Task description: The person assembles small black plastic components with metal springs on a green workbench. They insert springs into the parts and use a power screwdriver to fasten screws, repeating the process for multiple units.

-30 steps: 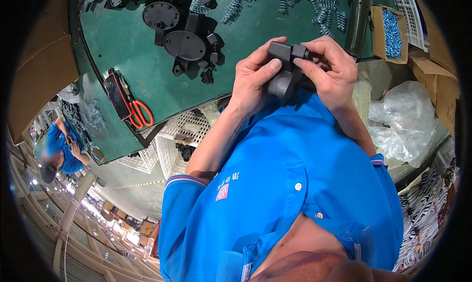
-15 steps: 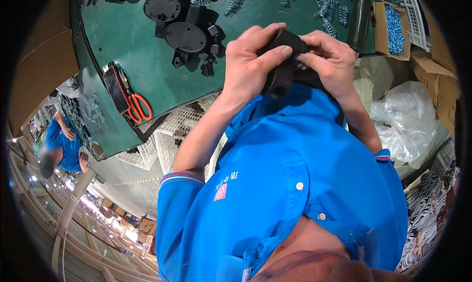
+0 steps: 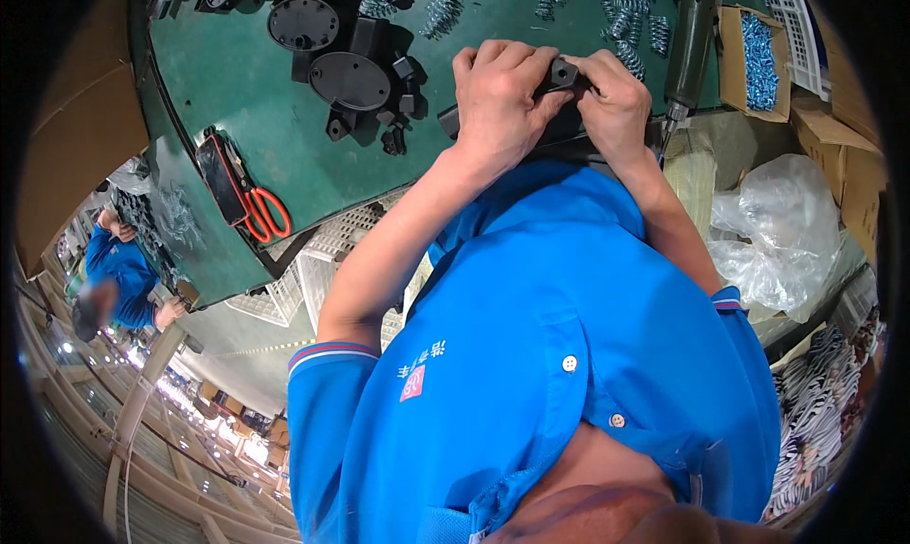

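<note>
Over the near edge of the green table, a black plastic part [image 3: 561,73] is gripped between both of my hands. My left hand [image 3: 502,99] wraps round its left side and covers much of it. On the other end, the fingers of my right hand [image 3: 612,100] are closed, with the thumb close to the left one. A squared end with a small hole faces up between the hands. To the left on the table lie black housings with oval plates [image 3: 351,80] and several small black blocks [image 3: 406,103].
Metal springs [image 3: 621,18] are heaped at the back. A dark power screwdriver [image 3: 690,46] stands at the right, beside a cardboard box of bluish screws [image 3: 760,65]. Red-handled scissors [image 3: 267,212] and a phone [image 3: 220,176] lie at the left. Another person [image 3: 123,274] works far left.
The black part has been turned, so its holed end now faces up rather than toward me. My right hand has shifted left, and the left hand wraps over more of the part.
</note>
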Demonstrator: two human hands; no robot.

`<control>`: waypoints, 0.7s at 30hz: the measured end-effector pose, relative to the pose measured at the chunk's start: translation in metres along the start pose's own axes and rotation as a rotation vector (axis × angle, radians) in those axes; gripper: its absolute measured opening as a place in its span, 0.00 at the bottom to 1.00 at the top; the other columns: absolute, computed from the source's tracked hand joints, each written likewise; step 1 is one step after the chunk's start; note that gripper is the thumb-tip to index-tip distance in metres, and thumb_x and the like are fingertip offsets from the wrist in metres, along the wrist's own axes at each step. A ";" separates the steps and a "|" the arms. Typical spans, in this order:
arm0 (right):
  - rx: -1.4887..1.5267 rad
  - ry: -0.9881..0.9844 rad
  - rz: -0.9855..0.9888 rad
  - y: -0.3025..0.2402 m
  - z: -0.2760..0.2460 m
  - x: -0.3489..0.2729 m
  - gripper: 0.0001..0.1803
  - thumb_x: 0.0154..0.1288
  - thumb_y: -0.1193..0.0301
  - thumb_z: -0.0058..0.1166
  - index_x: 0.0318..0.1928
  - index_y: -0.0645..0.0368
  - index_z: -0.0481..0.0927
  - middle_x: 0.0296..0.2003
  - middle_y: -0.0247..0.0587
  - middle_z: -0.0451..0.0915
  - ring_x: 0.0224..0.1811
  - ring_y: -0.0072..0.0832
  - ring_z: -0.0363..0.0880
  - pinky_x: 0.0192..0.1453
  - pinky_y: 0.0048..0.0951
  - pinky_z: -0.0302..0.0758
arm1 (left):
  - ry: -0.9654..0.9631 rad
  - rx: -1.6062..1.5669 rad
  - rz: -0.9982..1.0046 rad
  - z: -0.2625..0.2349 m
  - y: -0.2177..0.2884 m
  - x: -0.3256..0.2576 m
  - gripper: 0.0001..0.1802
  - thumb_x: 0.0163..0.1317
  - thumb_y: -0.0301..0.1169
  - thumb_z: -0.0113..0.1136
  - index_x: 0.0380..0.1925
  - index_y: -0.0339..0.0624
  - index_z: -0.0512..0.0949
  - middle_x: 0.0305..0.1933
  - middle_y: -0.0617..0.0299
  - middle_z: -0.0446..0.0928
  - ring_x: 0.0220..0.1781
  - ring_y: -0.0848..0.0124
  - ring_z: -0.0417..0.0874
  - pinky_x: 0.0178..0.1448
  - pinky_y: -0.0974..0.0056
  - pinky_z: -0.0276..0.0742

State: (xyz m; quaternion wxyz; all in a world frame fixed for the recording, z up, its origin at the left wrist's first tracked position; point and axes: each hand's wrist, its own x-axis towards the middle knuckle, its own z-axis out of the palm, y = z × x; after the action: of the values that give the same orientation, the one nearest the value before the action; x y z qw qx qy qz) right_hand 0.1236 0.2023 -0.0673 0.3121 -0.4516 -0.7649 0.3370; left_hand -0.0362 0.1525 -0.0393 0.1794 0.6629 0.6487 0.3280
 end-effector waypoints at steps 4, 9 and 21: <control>-0.016 -0.066 -0.008 0.002 -0.005 0.003 0.19 0.48 0.82 0.55 0.43 0.58 0.85 0.33 0.41 0.80 0.34 0.44 0.81 0.36 0.36 0.77 | -0.073 0.112 -0.020 -0.002 0.008 0.005 0.21 0.50 0.38 0.71 0.45 0.46 0.82 0.40 0.64 0.80 0.48 0.60 0.77 0.53 0.54 0.66; -0.158 -0.264 -0.064 -0.003 -0.031 0.004 0.26 0.54 0.75 0.61 0.56 0.56 0.78 0.31 0.42 0.80 0.34 0.48 0.80 0.38 0.40 0.77 | -0.169 0.306 0.067 -0.003 0.012 0.017 0.21 0.50 0.37 0.71 0.46 0.46 0.81 0.41 0.65 0.79 0.50 0.61 0.78 0.52 0.51 0.68; -0.848 -0.033 0.162 0.034 -0.103 0.037 0.37 0.63 0.50 0.60 0.62 0.66 0.71 0.31 0.45 0.82 0.35 0.28 0.83 0.43 0.28 0.78 | -0.348 0.446 0.184 -0.016 0.005 0.023 0.22 0.55 0.41 0.68 0.50 0.47 0.80 0.43 0.61 0.78 0.52 0.61 0.77 0.49 0.47 0.69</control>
State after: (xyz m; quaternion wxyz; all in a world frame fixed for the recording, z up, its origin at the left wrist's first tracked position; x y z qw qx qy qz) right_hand 0.2054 0.2720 -0.0283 0.0592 -0.5932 -0.8025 0.0234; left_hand -0.0441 0.1715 -0.0197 0.1075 0.7881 0.6015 0.0735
